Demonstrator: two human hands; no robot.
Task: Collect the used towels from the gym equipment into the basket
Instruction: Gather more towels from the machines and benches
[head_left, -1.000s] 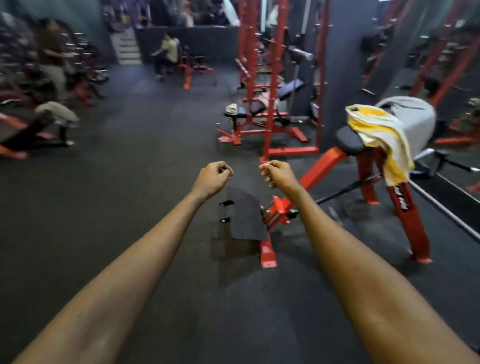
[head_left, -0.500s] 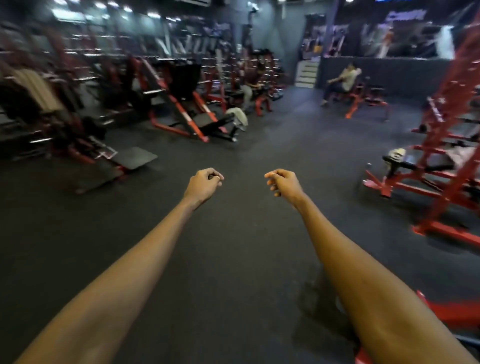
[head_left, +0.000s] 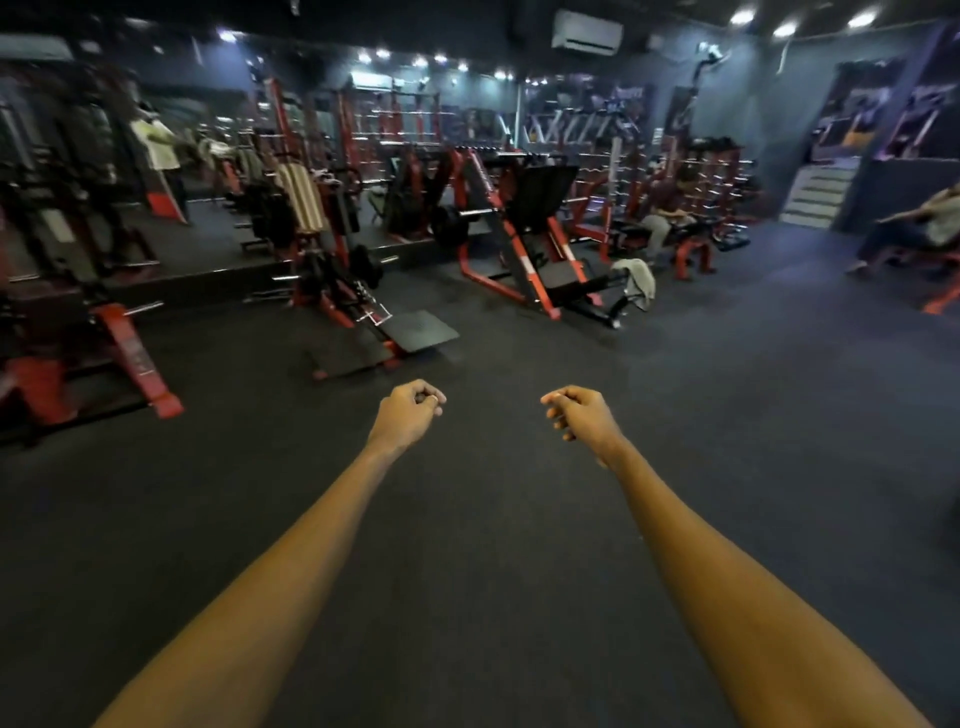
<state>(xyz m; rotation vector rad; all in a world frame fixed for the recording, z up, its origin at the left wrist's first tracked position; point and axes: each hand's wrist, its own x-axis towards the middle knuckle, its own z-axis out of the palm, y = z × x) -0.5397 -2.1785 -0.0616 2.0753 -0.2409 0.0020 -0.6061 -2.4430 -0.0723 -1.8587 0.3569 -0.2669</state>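
Observation:
My left hand (head_left: 408, 415) and my right hand (head_left: 579, 418) are stretched out in front of me over the dark floor, both curled into loose fists with nothing in them. A grey towel (head_left: 635, 283) hangs from the end of the leg-press machine (head_left: 524, 244) far ahead, right of centre. A striped beige towel (head_left: 301, 200) is draped over a red machine at the back left. No basket is in view.
Red and black machines line the left and back, with a black footplate (head_left: 415, 330) lying low ahead of my left hand. One person sits on a bench (head_left: 662, 218), another at the far right (head_left: 924, 228). Stairs (head_left: 815, 192) rise at the back right.
My view has swung left, away from the bench with the yellow and grey towels, onto the row of machines. Both hands stay held out as fists.

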